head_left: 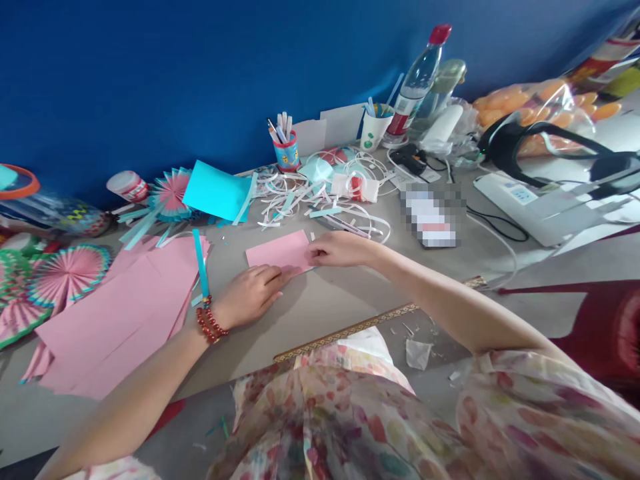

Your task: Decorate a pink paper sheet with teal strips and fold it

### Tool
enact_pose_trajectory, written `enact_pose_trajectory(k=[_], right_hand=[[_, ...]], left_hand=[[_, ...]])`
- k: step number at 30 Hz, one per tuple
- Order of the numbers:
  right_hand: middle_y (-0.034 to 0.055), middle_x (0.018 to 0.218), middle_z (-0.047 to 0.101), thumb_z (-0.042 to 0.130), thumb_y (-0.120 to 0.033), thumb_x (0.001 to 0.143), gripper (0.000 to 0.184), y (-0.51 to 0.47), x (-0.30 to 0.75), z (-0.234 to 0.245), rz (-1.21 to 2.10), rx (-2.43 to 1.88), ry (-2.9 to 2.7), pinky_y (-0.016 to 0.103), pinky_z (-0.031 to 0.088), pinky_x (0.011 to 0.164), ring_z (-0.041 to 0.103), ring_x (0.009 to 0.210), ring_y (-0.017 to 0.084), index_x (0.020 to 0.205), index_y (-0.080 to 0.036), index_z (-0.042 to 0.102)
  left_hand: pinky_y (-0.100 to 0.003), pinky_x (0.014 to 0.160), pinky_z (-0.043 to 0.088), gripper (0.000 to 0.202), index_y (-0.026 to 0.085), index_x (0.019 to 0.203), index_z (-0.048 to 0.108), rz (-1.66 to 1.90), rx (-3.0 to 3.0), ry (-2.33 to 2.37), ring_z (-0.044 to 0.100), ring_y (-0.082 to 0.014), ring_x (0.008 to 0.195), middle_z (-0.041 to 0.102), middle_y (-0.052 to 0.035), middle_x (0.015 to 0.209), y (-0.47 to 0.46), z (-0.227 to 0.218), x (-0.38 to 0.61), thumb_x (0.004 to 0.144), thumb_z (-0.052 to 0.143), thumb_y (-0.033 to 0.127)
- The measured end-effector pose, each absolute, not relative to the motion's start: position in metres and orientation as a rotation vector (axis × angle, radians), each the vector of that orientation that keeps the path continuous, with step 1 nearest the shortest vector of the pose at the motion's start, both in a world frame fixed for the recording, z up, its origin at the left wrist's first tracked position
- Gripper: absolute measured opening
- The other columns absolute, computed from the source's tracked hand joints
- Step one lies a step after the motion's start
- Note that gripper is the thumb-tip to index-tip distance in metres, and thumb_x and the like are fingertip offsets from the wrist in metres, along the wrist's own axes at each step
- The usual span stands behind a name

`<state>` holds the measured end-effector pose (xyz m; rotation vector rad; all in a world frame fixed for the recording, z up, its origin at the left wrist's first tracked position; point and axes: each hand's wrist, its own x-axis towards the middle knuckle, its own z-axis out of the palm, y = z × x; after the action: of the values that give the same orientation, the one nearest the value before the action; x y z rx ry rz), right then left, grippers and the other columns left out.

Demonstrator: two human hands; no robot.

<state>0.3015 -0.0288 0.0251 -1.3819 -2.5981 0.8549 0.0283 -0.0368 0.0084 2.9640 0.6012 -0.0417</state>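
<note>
A small pink paper rectangle (277, 249) lies on the grey table in front of me. My left hand (253, 293) rests at its lower left edge, palm down, with the fingers stretched out over the near edge. At the paper's right end, my right hand (345, 250) is closed, thumb and fingertips pinching the edge. The fingers partly cover the near and right edges, so I cannot tell whether the paper is folded. A blue paper strip (201, 263) lies just beyond my left wrist. Larger pink sheets (120, 313) are piled to the left.
Pleated paper rosettes (70, 275) lie far left. A turquoise sheet (217, 192), tangled paper strips (285, 203), a pen cup (287, 152) and a bottle (413, 87) line the blue wall. A blurred phone-like object (433, 217) and a white box (520, 200) are right.
</note>
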Motion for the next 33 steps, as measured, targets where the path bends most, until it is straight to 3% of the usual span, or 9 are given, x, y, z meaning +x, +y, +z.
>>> enact_pose_trajectory(k=[7,21,26,28,33], right_hand=[[0.0007,0.079,0.062,0.056,-0.022,0.086,0.011,-0.026,0.301,0.024,0.829,-1.360,-2.639,0.023,0.028,0.062,0.051,0.071,0.012,0.080,-0.017,0.063],[0.0021,0.080,0.063,0.053,-0.018,0.089,0.013,-0.030,0.304,0.010,0.697,-1.236,-2.621,0.024,0.033,0.068,0.053,0.075,0.014,0.084,-0.017,0.065],[0.0049,0.081,0.063,0.059,-0.030,0.091,0.017,-0.042,0.305,0.001,0.496,-1.354,-2.535,0.027,0.035,0.071,0.054,0.076,0.016,0.084,-0.015,0.063],[0.0064,0.085,0.063,0.058,-0.035,0.093,0.021,-0.053,0.304,-0.001,0.373,-1.398,-2.464,0.028,0.038,0.073,0.055,0.079,0.018,0.090,-0.015,0.064],[0.0098,0.117,0.064,0.042,-0.022,0.099,0.029,-0.088,0.292,-0.003,-0.007,-1.251,-2.608,0.036,0.040,0.091,0.053,0.105,0.022,0.120,-0.018,0.062]], left_hand=[[-0.042,0.091,0.047,0.045,0.019,0.142,0.043,-0.055,2.990,0.556,0.055,-0.0249,0.107,0.057,-0.0126,0.125,-0.036,0.006,0.031,0.100,0.040,0.032],[-0.040,0.086,0.047,0.047,0.021,0.143,0.042,-0.065,2.981,0.571,0.056,-0.0241,0.100,0.059,-0.0106,0.111,-0.036,0.007,0.037,0.100,0.041,0.038],[-0.039,0.086,0.045,0.050,0.020,0.141,0.044,-0.059,2.987,0.557,0.055,-0.0245,0.101,0.059,-0.0111,0.111,-0.034,0.008,0.040,0.100,0.038,0.047],[-0.038,0.086,0.045,0.048,0.020,0.139,0.047,-0.047,2.988,0.555,0.056,-0.0241,0.100,0.059,-0.0110,0.109,-0.034,0.008,0.040,0.100,0.037,0.047],[-0.037,0.083,0.044,0.045,0.022,0.135,0.050,-0.047,2.997,0.584,0.054,-0.0236,0.098,0.058,-0.0093,0.107,-0.034,0.009,0.041,0.100,0.038,0.047]])
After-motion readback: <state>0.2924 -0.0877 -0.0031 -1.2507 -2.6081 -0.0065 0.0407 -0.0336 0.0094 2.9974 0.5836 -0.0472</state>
